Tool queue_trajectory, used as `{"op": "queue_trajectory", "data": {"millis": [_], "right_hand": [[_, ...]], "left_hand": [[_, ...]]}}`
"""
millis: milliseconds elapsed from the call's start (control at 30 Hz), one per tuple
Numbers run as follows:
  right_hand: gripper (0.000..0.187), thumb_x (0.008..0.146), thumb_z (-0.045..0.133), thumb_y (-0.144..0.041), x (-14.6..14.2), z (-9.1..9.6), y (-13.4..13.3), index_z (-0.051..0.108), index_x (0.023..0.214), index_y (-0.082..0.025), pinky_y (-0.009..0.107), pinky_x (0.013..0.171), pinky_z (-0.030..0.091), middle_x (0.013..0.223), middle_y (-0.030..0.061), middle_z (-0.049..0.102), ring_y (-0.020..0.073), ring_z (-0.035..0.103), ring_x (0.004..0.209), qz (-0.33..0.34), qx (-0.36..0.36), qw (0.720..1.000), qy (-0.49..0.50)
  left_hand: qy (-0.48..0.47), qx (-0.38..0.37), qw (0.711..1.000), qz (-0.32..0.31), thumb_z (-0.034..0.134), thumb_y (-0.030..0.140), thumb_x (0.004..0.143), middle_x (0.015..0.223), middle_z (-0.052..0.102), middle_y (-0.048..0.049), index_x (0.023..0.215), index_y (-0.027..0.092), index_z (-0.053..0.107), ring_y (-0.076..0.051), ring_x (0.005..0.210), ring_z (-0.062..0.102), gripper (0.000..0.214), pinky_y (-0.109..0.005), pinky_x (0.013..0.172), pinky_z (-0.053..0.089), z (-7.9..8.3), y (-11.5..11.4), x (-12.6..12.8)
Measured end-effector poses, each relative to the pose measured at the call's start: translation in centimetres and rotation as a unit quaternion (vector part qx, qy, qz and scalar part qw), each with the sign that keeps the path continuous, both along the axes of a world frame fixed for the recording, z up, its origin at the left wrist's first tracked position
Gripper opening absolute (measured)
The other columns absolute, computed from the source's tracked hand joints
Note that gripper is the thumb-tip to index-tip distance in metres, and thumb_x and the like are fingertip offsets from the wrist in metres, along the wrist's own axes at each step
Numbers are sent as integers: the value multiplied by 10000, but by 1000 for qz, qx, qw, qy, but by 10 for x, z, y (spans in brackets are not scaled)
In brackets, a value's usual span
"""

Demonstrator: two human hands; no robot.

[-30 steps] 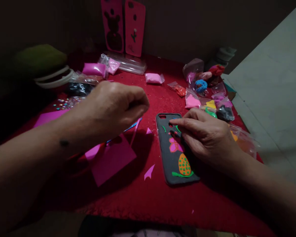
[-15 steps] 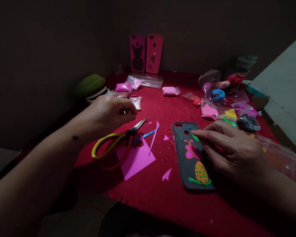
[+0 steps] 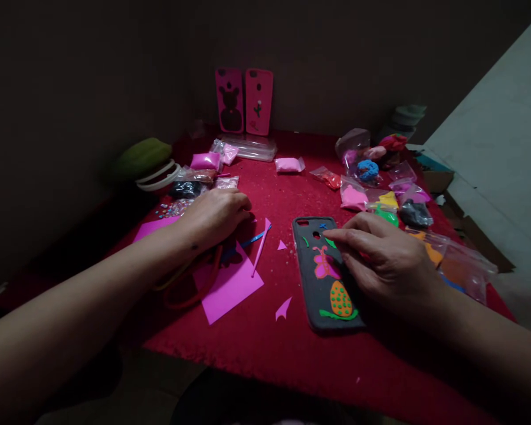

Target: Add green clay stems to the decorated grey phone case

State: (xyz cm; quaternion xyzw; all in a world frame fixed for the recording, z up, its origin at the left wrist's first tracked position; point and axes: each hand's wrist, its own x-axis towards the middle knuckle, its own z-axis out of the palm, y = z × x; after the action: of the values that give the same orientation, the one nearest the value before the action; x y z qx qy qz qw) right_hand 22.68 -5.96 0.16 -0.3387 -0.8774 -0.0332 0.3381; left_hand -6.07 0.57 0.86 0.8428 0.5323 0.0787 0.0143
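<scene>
My left hand [image 3: 216, 212] is over the scissors [image 3: 215, 268], hiding the blades; only their red and yellow handles show beneath the wrist. Its fingers are bent down and together, and what they hold, if anything, is hidden. Over the right side of a dark grey phone case [image 3: 310, 283] is my right hand [image 3: 383, 260], thumb and fingers pinched, with nothing I can make out in them. On the case are a pink butterfly [image 3: 325, 264], an orange egg shape with green dots [image 3: 340, 300], green strips and a small blue piece.
Pink sheet [image 3: 230, 295], pink stick [image 3: 261, 248], blue tool [image 3: 252, 239] and pink scraps [image 3: 284, 309] lie between my hands. Bags of coloured clay [image 3: 354, 195] are at right, more at back left. Two decorated cases [image 3: 259, 101] lean against the wall.
My left hand has moved down onto the scissors and now covers their blades. The right hand stays pinched over the case. The whole view has shifted slightly to the right.
</scene>
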Motion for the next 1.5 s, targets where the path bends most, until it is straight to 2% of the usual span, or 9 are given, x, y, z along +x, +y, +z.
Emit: {"op": "queue_trajectory", "data": {"millis": [233, 367, 500, 600, 700, 833, 1133, 1333, 1500], "right_hand": [[198, 913, 562, -85, 1, -1, 2, 749, 971, -112, 295, 584, 515, 781, 91, 655, 184, 640, 691, -1, -2, 1000, 3], [212, 907, 560, -81, 1, 1, 0, 750, 975, -145, 295, 601, 528, 797, 83, 671, 183, 654, 709, -3, -29, 999, 15], [230, 894, 578, -74, -3, 15, -7, 762, 976, -185, 277, 650, 556, 842, 65, 722, 170, 691, 753, 1, -129, 987, 97], [159, 901, 635, -159, -8, 31, -12, 782, 940, -203, 259, 633, 558, 862, 50, 756, 160, 700, 737, -10, -305, 931, 200], [122, 890, 692, -281, -11, 42, -13, 784, 923, -208, 260, 581, 547, 814, 43, 752, 154, 681, 662, 31, -487, 811, 323], [157, 900, 622, -224, -10, 44, -15, 749, 817, -182, 271, 599, 544, 780, 54, 719, 146, 650, 656, 100, -560, 705, 423], [37, 782, 780, -170, -9, 34, -19, 766, 803, -141, 205, 525, 499, 694, 24, 713, 94, 622, 547, 102, -605, 601, 513], [112, 725, 839, -189, -10, 27, -20, 741, 704, -139, 162, 495, 454, 630, 13, 706, 69, 603, 517, 78, -570, 612, 543], [118, 729, 851, -203, -6, 28, -20, 745, 720, -152, 171, 508, 479, 627, 7, 712, 77, 625, 513, 67, -573, 596, 559]], "left_hand": [[-71, 18, 997, 30, 519, 284, 897, 924, 768, -101, 882, 170, 747, -213, 839, 678, 256, -340, 816, 500, -3, 3, 1], [-178, 33, 981, 65, 533, 337, 903, 859, 747, -85, 958, 174, 738, -179, 740, 650, 267, -311, 697, 514, 14, -7, -2], [-415, -113, 899, 81, 704, 298, 792, 731, 729, -29, 843, 215, 774, -139, 606, 605, 120, -278, 571, 498, 42, -33, 13], [-437, -160, 885, 4, 747, 261, 764, 652, 705, 19, 739, 244, 786, -113, 563, 584, 50, -243, 524, 470, 58, -54, 37], [-434, -148, 885, -78, 729, 223, 785, 741, 753, 33, 769, 260, 792, -126, 662, 658, 75, -238, 620, 532, 64, -66, 64], [-445, -141, 878, -111, 691, 207, 839, 765, 754, 29, 850, 269, 794, -147, 749, 703, 121, -262, 725, 581, 59, -67, 84], [-472, -94, 862, -157, 719, 214, 864, 788, 696, -24, 959, 243, 828, -147, 736, 646, 147, -245, 664, 554, 36, -59, 92], [-465, -52, 861, -200, 704, 206, 894, 844, 702, -20, 1059, 236, 815, -123, 755, 647, 201, -217, 680, 530, 26, -58, 94], [-494, -85, 854, -143, 697, 139, 851, 843, 732, 24, 1041, 227, 781, -85, 731, 642, 226, -176, 654, 512, 38, -59, 92]]}}
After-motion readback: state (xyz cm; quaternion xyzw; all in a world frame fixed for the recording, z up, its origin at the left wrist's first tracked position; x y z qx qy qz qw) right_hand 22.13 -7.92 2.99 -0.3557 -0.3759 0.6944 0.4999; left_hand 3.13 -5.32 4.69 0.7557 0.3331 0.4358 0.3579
